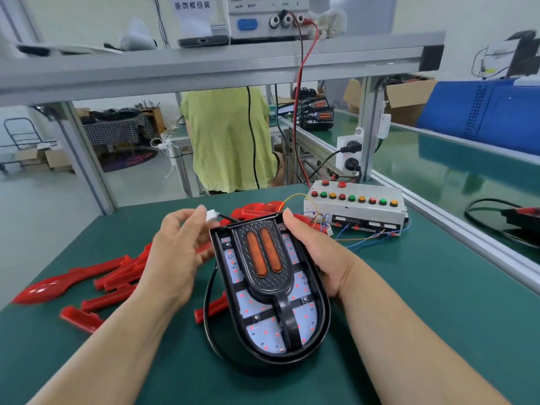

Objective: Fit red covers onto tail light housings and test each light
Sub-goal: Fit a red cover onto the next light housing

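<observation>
**Black tail light housing (271,287) held, plug pinched**

The right hand (315,258) gripped the housing's right side, low above the green table (423,331). The left hand (175,252) pinched the small white plug (211,214) on the housing's black cable (206,311). The housing had no red cover on it yet. Red covers (111,285) lay in a pile on the left. The test box (353,211) with coloured buttons sat further back on the right. I think the plug should go in straight and softly, with the housing kept steady, so no pin bends.
</observation>
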